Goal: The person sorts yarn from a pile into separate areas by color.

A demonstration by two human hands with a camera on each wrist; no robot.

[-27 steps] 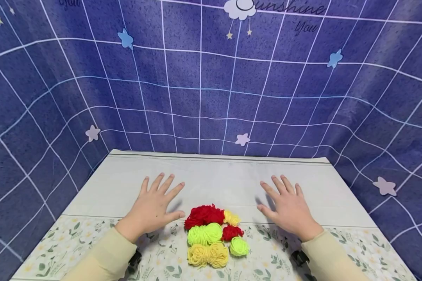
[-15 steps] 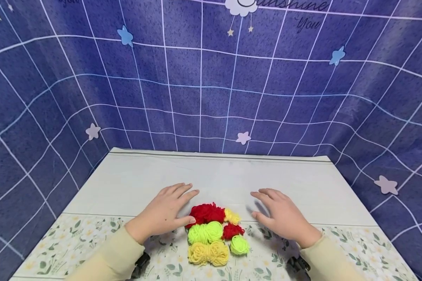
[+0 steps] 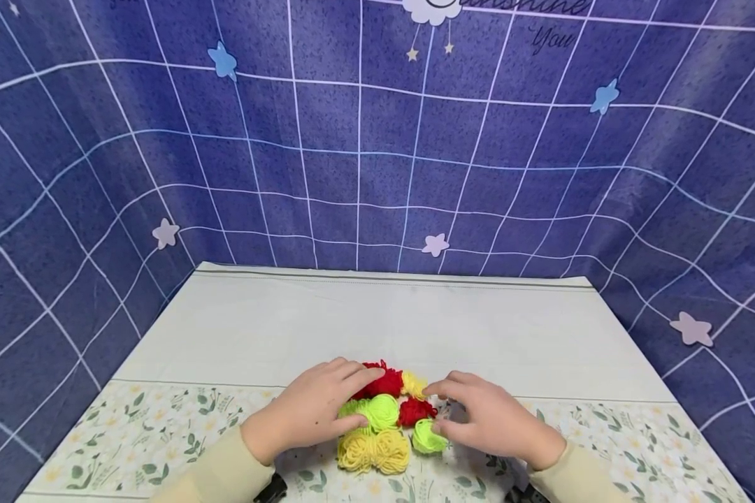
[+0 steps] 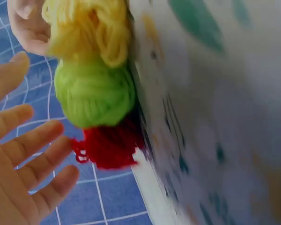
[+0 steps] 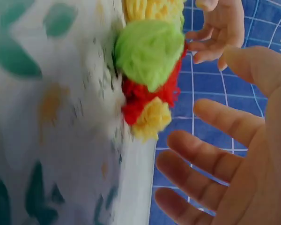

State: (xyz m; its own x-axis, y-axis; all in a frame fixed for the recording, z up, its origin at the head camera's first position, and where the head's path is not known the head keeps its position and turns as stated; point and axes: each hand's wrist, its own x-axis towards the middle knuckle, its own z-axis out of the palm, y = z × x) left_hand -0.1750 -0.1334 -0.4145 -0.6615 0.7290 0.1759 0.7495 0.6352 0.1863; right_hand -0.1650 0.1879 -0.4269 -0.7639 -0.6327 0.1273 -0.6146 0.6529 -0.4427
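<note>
Yarn lies in two columns on the table. On the left are larger bundles: a red one (image 3: 386,383), a neon green one (image 3: 384,412) and a yellow one (image 3: 373,450). Smaller yarn balls sit beside them: yellow (image 3: 413,384), red (image 3: 417,412) and green (image 3: 426,439). My left hand (image 3: 317,409) hovers over the left ends of the red and green bundles, partly hiding them. In the left wrist view its fingers (image 4: 44,164) are spread. My right hand (image 3: 493,423) is at the right side of the small balls, its thumb overlapping the green ball; it holds nothing.
The table has a plain white back strip (image 3: 377,314) and a floral front cloth (image 3: 132,433). A blue gridded curtain (image 3: 327,181) with stars encloses the back and both sides. Black wrist straps (image 3: 272,487) show under the sleeves.
Both hands have moved inward and toward the front, from wide apart with fingers spread to close beside the yarn. Their fingers have drawn closer together. The yarn stays in place.
</note>
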